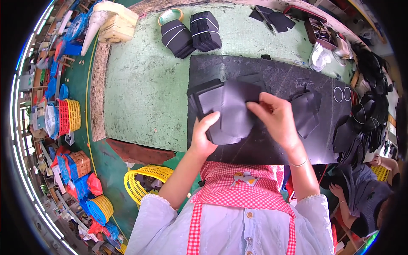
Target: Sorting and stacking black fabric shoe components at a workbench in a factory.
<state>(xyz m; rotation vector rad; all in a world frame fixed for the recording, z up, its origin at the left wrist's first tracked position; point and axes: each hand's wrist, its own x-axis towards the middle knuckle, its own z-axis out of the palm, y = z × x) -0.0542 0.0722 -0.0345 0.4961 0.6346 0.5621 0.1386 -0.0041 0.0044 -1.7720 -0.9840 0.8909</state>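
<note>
My left hand is closed round the lower left edge of several flat black sheet pieces, its thumb lying on top. A smooth, shiny black piece lies uppermost, rounded at its lower end. At that piece's right edge, my right hand pinches with thumb and forefinger; the exact grip is partly hidden. More black pieces show behind the held ones. To the right of my right hand, loose black pieces overlap on a dark mat.
Two banded bundles of black pieces stand at the back beside a tape roll. A box of small tools sits back right. Dark strips hang at the right edge, near another person. A yellow basket stands below, left.
</note>
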